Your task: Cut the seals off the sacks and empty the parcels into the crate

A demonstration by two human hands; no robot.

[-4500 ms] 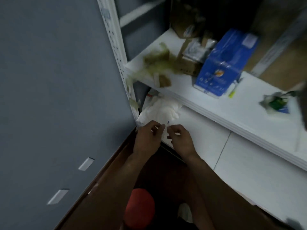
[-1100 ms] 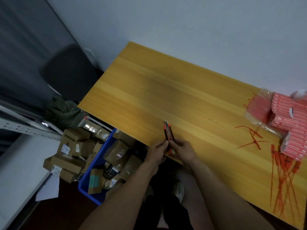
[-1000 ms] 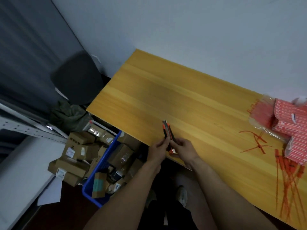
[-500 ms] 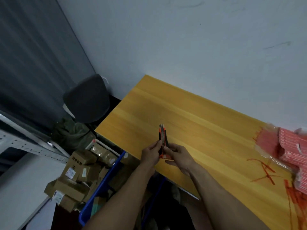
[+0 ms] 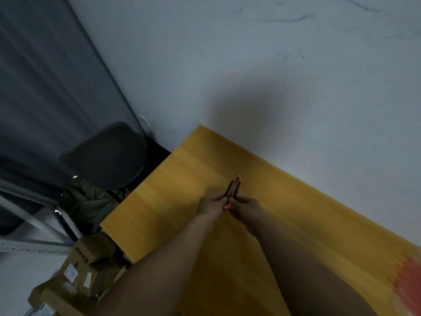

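An orange and black utility knife (image 5: 233,188) is held over the yellow wooden table (image 5: 177,197), its tip pointing away from me. My left hand (image 5: 210,205) pinches its lower end from the left. My right hand (image 5: 245,207) grips the same end from the right. Cardboard parcels (image 5: 86,265) are piled at the lower left below the table's edge. No sack shows, and the crate is hidden.
A dark round chair back (image 5: 107,156) stands left of the table by the wall corner. A green bundle (image 5: 88,201) lies below it. A white shelf frame (image 5: 34,224) runs along the left. Red seals (image 5: 410,283) blur at the table's right edge.
My view has tilted upward toward the wall, so the blue crate has dropped out of view. Both hands kept hold of the knife and lifted it farther over the table.
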